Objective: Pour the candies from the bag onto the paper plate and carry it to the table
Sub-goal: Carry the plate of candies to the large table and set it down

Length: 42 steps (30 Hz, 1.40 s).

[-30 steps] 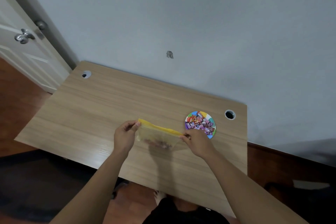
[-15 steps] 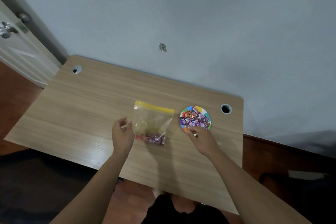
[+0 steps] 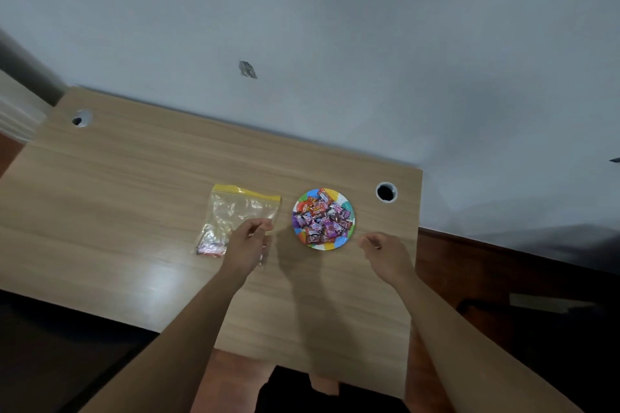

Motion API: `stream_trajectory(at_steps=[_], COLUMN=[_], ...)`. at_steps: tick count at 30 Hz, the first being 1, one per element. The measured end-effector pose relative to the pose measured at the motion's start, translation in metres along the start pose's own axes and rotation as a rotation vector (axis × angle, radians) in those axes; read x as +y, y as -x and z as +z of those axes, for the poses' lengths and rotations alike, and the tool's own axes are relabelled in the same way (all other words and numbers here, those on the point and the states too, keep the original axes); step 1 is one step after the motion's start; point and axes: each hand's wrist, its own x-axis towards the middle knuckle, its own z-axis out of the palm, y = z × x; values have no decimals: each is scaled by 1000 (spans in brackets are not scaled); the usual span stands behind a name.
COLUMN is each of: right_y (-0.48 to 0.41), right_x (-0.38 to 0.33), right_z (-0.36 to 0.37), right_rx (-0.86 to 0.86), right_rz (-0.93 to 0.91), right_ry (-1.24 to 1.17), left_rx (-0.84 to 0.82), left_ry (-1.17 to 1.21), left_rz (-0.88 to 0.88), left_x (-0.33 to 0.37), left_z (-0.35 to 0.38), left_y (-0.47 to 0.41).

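A clear zip bag (image 3: pixel 235 216) with a yellow strip lies flat on the wooden desk (image 3: pixel 134 211), a few candies still in its near corner. A colourful paper plate (image 3: pixel 330 245) heaped with wrapped candies (image 3: pixel 322 218) sits to the right of the bag. My left hand (image 3: pixel 250 243) hovers over the bag's near right corner, fingers curled, holding nothing. My right hand (image 3: pixel 385 255) is just right of and nearer than the plate, fingers loosely curled and apart, not touching it.
The desk stands against a pale wall. Cable holes sit at its far left (image 3: pixel 80 119) and far right (image 3: pixel 385 192) corners. The desk's right edge lies close to my right hand. Dark wooden floor shows beyond the edges.
The bag, held up by both hands a second ago, now lies on the desk. My left hand has moved rightward off the bag; my right hand has shifted to the right of the plate.
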Motion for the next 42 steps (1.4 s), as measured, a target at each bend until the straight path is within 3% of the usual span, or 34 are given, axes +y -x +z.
stream_trajectory(at_steps=[5,14,23,27,33,42], right_y=[-35,-86,-100,-97,-70,15], right_x=[22,33,60,54,35,9], right_z=[5,37,61,59,44,13], right_rx=[-62,-93,-9,-22,49,168], right_rz=[61,94,-28,-25,-79,-30], right_ry=[-76,-279,-198,-176,-102,-218], left_rx=[9,169,231,207,171,-29], left_ry=[7,-93,14,104,102,165], left_rz=[-54,-72,-123,-186,-97,-23], left_x=[-10,-42,-61,-56,-36,15], left_z=[48,94,103,100,89,61], left_y=[-15,-56,-73,-75,-53,16])
